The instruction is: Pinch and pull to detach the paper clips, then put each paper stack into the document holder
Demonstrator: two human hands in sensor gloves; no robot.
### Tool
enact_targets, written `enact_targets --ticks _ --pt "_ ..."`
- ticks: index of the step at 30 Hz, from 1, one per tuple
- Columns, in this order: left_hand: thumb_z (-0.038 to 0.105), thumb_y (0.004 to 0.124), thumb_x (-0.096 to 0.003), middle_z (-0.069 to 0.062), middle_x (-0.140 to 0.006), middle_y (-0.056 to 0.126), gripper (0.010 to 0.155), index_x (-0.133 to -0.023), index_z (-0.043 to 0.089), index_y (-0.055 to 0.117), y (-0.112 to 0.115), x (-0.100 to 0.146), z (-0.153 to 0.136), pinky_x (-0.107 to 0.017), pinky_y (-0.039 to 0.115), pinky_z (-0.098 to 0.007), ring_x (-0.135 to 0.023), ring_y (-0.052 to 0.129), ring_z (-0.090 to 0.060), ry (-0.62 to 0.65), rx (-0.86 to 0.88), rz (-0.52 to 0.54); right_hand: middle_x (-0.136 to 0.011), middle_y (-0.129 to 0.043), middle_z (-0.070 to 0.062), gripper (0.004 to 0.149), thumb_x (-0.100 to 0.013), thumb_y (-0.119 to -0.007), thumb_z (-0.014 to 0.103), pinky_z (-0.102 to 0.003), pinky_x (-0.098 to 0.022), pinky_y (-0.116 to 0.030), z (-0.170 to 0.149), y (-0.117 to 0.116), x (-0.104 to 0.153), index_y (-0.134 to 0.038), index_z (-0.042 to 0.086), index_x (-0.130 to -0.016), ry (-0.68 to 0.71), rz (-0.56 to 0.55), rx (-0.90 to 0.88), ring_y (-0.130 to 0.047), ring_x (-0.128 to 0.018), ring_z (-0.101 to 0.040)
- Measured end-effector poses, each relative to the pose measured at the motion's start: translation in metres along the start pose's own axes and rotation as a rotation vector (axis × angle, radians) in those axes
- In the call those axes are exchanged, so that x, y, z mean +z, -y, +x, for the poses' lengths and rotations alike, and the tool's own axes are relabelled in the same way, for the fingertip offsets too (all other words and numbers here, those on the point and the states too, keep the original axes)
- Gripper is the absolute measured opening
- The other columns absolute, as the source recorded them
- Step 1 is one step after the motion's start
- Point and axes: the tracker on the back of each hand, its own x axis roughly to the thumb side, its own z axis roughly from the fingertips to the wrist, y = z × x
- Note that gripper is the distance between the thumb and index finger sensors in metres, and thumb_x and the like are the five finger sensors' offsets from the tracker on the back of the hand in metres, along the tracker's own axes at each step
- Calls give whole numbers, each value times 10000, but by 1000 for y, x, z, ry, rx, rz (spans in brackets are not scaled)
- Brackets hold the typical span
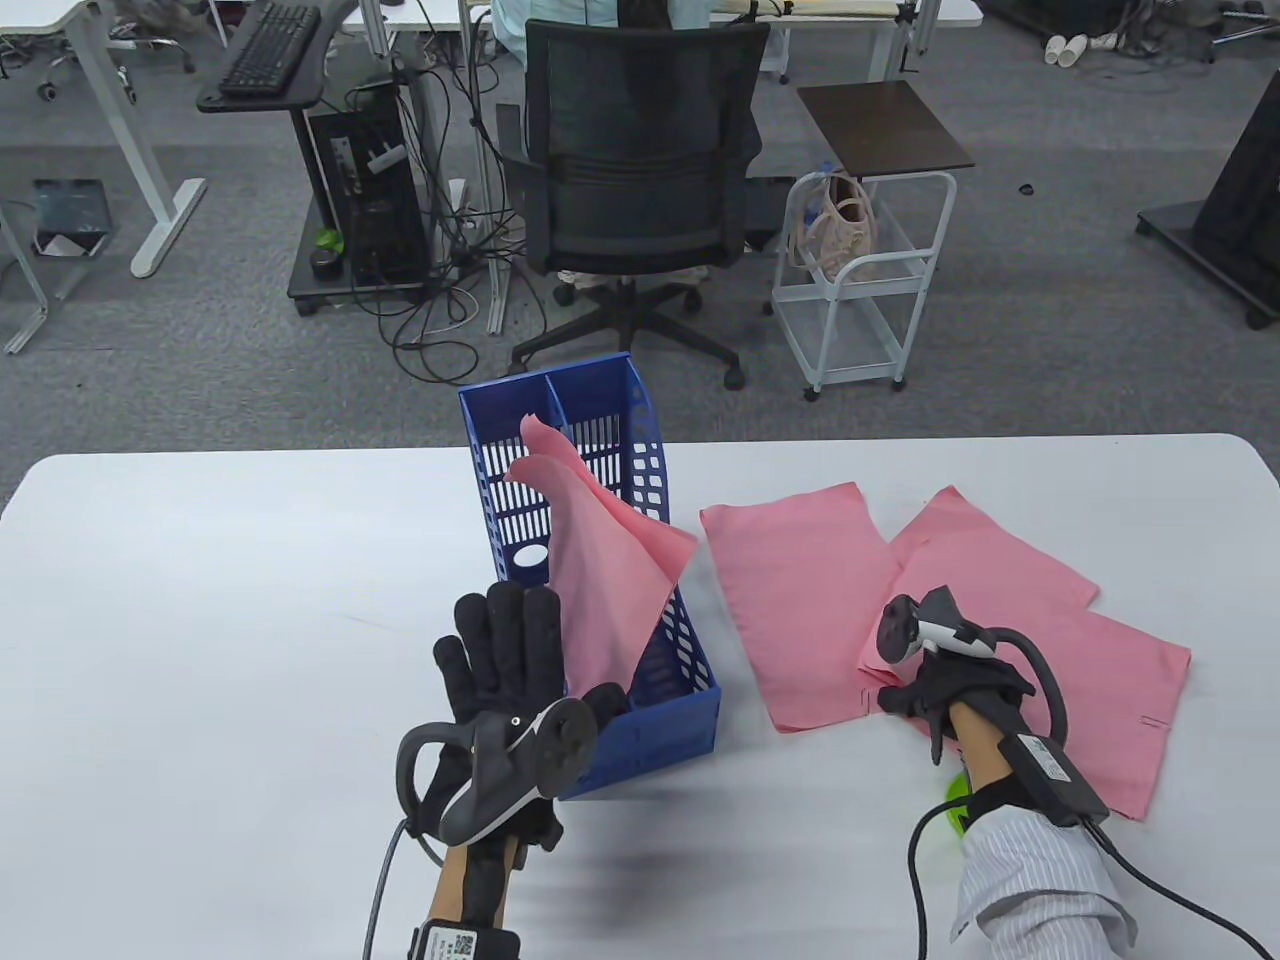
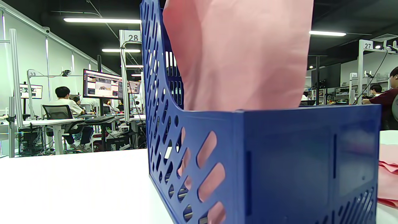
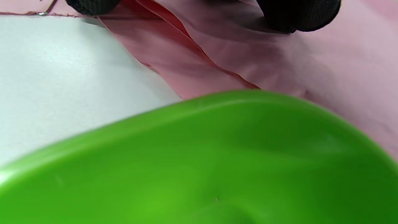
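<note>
Your left hand [image 1: 510, 660] has a wide, straight-fingered grip, flat against the floppy pink paper stack [image 1: 600, 570] standing in the blue perforated plastic document holder [image 1: 640, 720] on the white worktop [image 1: 200, 600]. Your right hand [image 1: 950, 685] presses down on the pink sheets [image 1: 800, 600] spread beside the holder, a small wire paper clip [image 3: 43, 11] near its fingertips [image 3: 298, 15]; can't tell if that grip pinches anything.

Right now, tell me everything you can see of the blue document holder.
The document holder is a blue plastic box with slotted side walls, a tall back sloping down to a low solid front, and a divider splitting it into two compartments. It stands upright on the white table, near its middle. A pink paper stack sits in the right compartment, curling over the top. The left hand, fingers straight, is against the paper at the holder's front corner.
</note>
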Motion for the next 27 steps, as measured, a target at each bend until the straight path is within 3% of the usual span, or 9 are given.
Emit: enact_targets --ticks 12,22,27 --pt "650 338 -521 -306 -1209 103 948 -1180 31 55 0 0 0 -750 285 -727 -1072 142 -604 1 -5 -17 -1148 -157 -465 673 -681 -414 326 -672 -734 -532 1 3 1 -74 -25 -1145 2 -16 10 -482 -981 -723" --pt "645 340 -524 -301 -1212 117 941 -1185 31 71 -5 1 1 -753 293 -724 -1074 151 -602 6 16 6 -1127 -598 -276 536 -644 -527 243 -486 -659 -720 -25 33 47 -405 101 -1146 -25 -288 -14 -801 -912 -453" --pt "643 339 -525 -298 -1215 130 937 -1187 32 80 -8 2 3 -750 305 -727 -1078 163 -599 16 24 18 -1091 -671 -226 504 -629 -567 222 -459 -635 -739 -47 45 86 -477 143 -1119 -41 -480 -13 -844 -878 -405"
